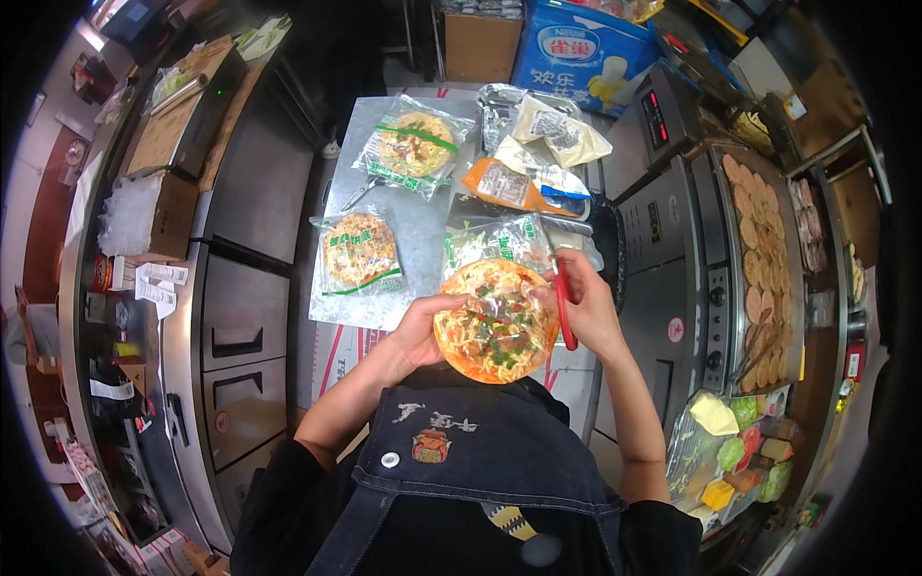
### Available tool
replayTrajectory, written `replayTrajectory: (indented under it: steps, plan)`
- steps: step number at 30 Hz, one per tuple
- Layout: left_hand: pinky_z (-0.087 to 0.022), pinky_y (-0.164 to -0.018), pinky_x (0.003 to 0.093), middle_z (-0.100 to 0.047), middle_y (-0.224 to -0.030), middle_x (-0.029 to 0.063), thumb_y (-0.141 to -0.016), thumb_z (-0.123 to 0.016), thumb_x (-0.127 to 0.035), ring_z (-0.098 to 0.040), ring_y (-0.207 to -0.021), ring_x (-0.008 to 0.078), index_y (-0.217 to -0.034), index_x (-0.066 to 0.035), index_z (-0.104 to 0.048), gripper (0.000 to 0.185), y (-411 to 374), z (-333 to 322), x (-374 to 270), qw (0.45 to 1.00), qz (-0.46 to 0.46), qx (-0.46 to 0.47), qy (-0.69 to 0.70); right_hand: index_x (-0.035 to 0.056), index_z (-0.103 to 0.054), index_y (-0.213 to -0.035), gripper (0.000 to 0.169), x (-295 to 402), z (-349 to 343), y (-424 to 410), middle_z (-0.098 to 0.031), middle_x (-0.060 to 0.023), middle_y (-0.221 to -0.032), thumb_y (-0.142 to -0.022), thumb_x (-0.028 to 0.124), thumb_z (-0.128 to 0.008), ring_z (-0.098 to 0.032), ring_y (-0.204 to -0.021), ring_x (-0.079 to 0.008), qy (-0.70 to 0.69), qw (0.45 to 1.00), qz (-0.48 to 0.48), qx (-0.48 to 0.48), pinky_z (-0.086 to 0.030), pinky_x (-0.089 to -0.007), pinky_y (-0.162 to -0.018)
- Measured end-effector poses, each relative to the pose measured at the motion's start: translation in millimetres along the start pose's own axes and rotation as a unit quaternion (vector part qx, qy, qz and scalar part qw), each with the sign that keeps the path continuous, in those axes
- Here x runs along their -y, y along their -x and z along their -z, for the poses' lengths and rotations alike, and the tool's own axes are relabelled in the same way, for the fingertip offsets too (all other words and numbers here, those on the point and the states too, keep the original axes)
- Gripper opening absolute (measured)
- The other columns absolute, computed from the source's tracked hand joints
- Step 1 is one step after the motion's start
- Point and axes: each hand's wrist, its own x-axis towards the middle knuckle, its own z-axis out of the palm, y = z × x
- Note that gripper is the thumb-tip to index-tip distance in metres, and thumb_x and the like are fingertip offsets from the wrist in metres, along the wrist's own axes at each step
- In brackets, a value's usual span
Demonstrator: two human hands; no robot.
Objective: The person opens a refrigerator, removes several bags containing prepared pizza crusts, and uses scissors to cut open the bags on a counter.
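My left hand (pixel 423 330) grips the left edge of a small topped pizza (pixel 497 324), held up close to my apron; a shiny clear film shows over its toppings. At the pizza's right edge, my right hand (pixel 587 306) holds red-handled scissors (pixel 564 306); their blades are mostly hidden. Just beyond lies a clear printed plastic bag (pixel 497 241). Two more pizzas in clear bags, a nearer one (pixel 359 252) and a farther one (pixel 414 147), rest on the metal table (pixel 425 237), with metal scissors or tongs (pixel 361 193) between them.
Opened food packets (pixel 555 133) and an orange packet (pixel 504 183) lie at the table's far right, near a knife (pixel 565 223). On the right, a griddle (pixel 763 273) bears many round patties. Steel refrigerator drawers (pixel 245 338) stand left. A blue box (pixel 583 57) is beyond the table.
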Motion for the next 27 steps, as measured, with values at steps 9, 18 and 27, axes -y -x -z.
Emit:
replayTrajectory:
  steps: [9, 18, 27]
  plan:
    - [-0.030, -0.108, 0.0479, -0.043, -0.138, 0.0165, -0.094, -0.044, -0.026, -0.040, -0.129, 0.0310, -0.138, -0.001, -0.032, 0.051, 4, -4, 22, 0.985, -0.152, -0.024, 0.075, 0.0090, -0.046, -0.113, 0.035, 4, -9, 72, -0.046, 0.0016, -0.071, -0.095, 0.039, -0.050, -0.045, -0.059, -0.0064, -0.219, 0.919, -0.183, 0.272, -0.038, -0.0198, -0.053]
    - [-0.033, -0.107, 0.0445, -0.043, -0.138, 0.0139, -0.099, -0.036, -0.031, -0.042, -0.127, 0.0276, -0.139, -0.003, -0.031, 0.049, 3, -12, 29, 0.976, -0.210, -0.011, 0.052, 0.0085, -0.048, -0.108, 0.033, -4, -26, 66, -0.044, 0.0021, -0.068, -0.096, 0.039, -0.049, -0.044, -0.055, -0.0064, -0.240, 0.907, -0.206, 0.277, -0.037, -0.0201, -0.050]
    - [-0.034, -0.106, 0.0460, -0.045, -0.135, 0.0162, -0.097, -0.038, -0.036, -0.044, -0.125, 0.0306, -0.138, 0.000, -0.031, 0.055, 6, -7, 42, 0.983, -0.180, -0.033, 0.003, 0.0087, -0.048, -0.108, 0.030, -8, -40, 68, -0.044, 0.0025, -0.067, -0.096, 0.036, -0.051, -0.043, -0.053, -0.0061, -0.233, 0.934, -0.172, 0.207, -0.036, -0.0201, -0.048]
